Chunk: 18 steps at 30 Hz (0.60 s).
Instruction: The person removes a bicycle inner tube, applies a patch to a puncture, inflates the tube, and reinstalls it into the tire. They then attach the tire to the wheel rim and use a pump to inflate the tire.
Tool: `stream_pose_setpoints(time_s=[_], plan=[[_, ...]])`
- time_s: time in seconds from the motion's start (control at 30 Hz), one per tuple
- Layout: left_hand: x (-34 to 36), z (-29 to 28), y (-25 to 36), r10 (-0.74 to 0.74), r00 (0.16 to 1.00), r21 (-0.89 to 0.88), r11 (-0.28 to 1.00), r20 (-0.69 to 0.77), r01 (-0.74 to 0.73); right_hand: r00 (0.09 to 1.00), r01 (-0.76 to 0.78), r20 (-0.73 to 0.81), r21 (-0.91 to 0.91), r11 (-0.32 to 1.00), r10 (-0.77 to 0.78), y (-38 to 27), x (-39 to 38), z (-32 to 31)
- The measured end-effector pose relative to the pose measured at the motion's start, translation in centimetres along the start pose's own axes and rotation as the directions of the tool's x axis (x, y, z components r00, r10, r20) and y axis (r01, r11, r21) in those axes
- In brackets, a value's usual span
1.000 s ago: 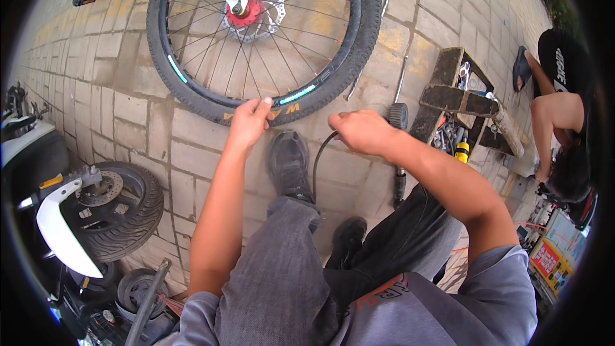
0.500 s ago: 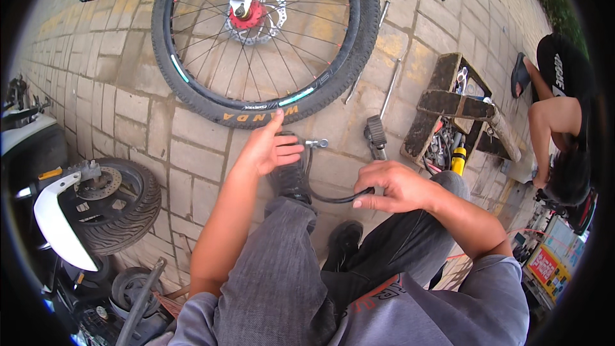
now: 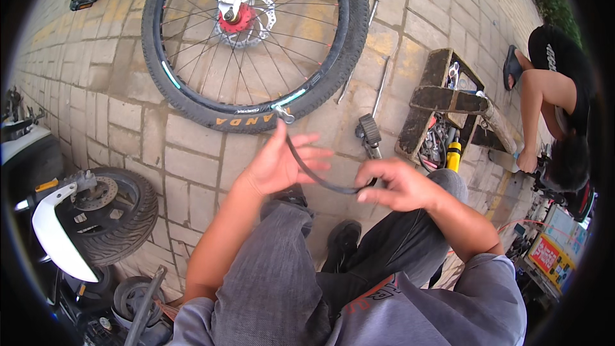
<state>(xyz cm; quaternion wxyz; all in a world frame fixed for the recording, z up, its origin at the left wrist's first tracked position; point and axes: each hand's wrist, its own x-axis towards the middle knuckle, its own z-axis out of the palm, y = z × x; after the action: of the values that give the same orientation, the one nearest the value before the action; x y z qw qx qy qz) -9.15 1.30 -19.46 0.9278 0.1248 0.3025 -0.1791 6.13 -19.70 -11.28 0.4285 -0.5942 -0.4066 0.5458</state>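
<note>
My right hand (image 3: 398,184) is closed on a tyre inflator. Its dark ribbed gauge (image 3: 368,131) and silver neck stick out past my fingers, which hide most of its body. From between thumb and fingers a thin black hose (image 3: 318,181) curves over to my left hand (image 3: 277,161). That hand is open, palm turned up, fingers spread and slightly blurred, with the hose crossing in front of them. A metal chuck (image 3: 283,115) on the hose's end is just beyond my left thumb, in front of the tyre (image 3: 240,122) of a bicycle wheel lying ahead.
A dirty toolbox (image 3: 448,99) with tools and a yellow-handled item (image 3: 454,156) stands right of my knee. Metal rods (image 3: 382,83) lie on the paving. Another person (image 3: 551,90) crouches at far right. A scooter wheel (image 3: 125,218) is at left.
My left hand has moved right and the chuck has risen up toward the tyre, lifting the hose. My right hand keeps nearly the same place. The whole view shifts slightly.
</note>
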Motion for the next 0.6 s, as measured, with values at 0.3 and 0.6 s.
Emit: stream_pose_setpoints(time_s=[0.3,0.6], plan=[[0.9,-2.8,5.4,0.594,0.8,-0.114,0.791,-0.086,-0.601,0.969,-0.04,0.221,-0.318,0.947,0.115,4.2,0.6,4.1],[3.2,-6.2,6.8,0.939,0.345,0.995,0.046,-0.011,-0.094,0.905,-0.201,-0.322,0.253,0.947,0.278,5.6,14.9,6.9]])
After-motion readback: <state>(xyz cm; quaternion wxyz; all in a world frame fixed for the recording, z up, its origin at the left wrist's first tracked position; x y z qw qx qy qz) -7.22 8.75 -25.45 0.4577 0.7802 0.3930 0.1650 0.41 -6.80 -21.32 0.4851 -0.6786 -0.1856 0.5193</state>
